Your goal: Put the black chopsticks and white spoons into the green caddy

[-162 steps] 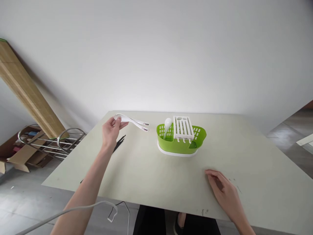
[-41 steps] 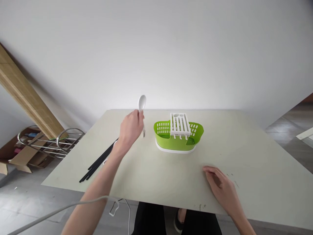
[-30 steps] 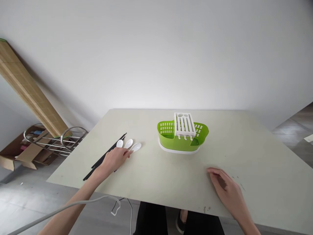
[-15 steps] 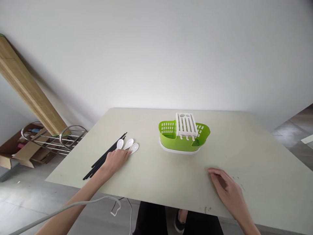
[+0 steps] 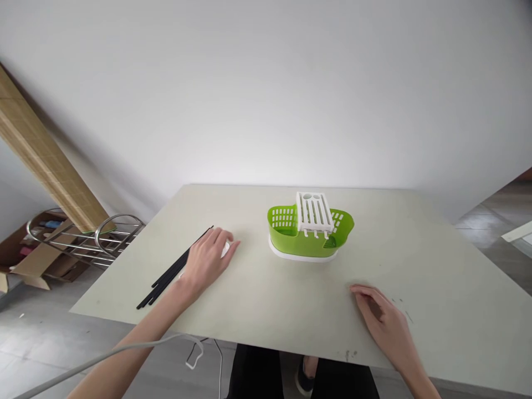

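Observation:
My left hand (image 5: 208, 257) hovers over the white spoons (image 5: 225, 249) on the left of the table, its thumb apart from its bent fingers. One spoon bowl shows between thumb and fingers; the hand hides most of the others. Close beside it, several black chopsticks (image 5: 168, 277) lie slantwise in a bundle, partly covered by the hand. My right hand (image 5: 384, 321) rests at the table's front right, thumb and forefinger brought together, with nothing visible in them. Between the hands, farther back, stands a green basket (image 5: 301, 244) on a white base, apart from both.
A white slotted rack (image 5: 315, 213) with small hooks sits across the basket. The pale table (image 5: 266, 310) meets the wall at its back. Left of it are a metal rack (image 5: 118, 235), an opened cardboard box (image 5: 45, 252) and a long leaning board (image 5: 45, 155). A grey cable (image 5: 124, 348) crosses before my left arm.
My left hand has shifted slightly up and right, now covering most of the spoons, with its thumb spread out. My right hand stays in place. The view has shifted slightly.

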Demonstrator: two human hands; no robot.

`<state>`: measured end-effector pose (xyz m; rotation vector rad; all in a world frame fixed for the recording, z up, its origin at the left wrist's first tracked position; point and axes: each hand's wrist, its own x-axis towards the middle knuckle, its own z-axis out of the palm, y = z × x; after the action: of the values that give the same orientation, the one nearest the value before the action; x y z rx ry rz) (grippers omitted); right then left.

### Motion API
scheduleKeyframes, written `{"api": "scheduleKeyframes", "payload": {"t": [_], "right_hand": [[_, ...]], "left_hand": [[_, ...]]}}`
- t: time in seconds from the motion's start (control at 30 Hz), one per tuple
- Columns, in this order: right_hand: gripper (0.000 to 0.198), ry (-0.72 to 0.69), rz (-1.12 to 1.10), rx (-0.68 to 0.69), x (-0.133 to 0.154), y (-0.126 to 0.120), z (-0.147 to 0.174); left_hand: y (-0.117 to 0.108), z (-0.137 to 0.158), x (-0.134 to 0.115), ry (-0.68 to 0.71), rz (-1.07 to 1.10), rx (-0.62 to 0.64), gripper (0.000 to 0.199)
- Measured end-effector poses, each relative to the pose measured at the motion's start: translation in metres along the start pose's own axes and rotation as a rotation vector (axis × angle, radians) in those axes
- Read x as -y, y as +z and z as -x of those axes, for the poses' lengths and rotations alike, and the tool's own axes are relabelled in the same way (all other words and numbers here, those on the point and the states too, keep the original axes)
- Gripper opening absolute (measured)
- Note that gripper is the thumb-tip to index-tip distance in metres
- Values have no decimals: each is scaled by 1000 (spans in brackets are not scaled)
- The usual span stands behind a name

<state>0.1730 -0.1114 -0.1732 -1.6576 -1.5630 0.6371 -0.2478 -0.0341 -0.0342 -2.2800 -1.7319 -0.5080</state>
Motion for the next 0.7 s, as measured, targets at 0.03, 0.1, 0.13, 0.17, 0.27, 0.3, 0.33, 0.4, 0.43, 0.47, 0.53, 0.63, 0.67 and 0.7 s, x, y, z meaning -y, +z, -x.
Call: {"api": "scheduleKeyframes", "payload": {"t": [0.03, 0.1, 0.13, 0.17, 0.27, 0.3, 0.33, 0.4, 0.43, 0.47, 0.53, 0.63, 0.67, 0.7], "right_hand": [[34, -4, 1, -1, 0, 0, 0], [35, -10, 0, -4, -1, 0, 0], [35, -12, -2, -5, -1, 0, -1], [35, -14, -4, -6, -1, 0, -1], [36, -17, -11, -1, 0, 1, -1], [36, -14, -13, 3, 1, 1, -1], [37, -9, -13, 5, 1, 2, -1], [38, -1, -13, 7, 1, 2, -1], [38, 2, -13, 4, 0, 3, -1], [38, 5, -16, 2, 0, 3, -1], [38, 10, -24, 2, -1, 3, -1], [38, 18, -36, 9, -1, 3, -1], [39, 21, -40, 13, -1, 3, -1], [40, 23, -44, 16, -1, 3, -1]], "left_hand": [[-5, -9, -15, 88, 67, -84, 31], [-11, -29, -49, 228, 188, -196, 29], [-12, -39, -67, 278, 228, -219, 34], [-12, -48, -83, 320, 259, -225, 40], [0, -69, -123, 426, 269, -188, 54], [6, -74, -132, 453, 251, -172, 57], [12, -78, -138, 472, 230, -158, 57], [25, -85, -143, 486, 192, -148, 55], [30, -88, -143, 484, 179, -150, 53], [34, -91, -140, 480, 170, -156, 52], [38, -96, -131, 470, 160, -172, 49], [37, -105, -110, 437, 148, -189, 45], [36, -107, -101, 416, 144, -190, 44], [35, -110, -92, 392, 141, -187, 43]]}}
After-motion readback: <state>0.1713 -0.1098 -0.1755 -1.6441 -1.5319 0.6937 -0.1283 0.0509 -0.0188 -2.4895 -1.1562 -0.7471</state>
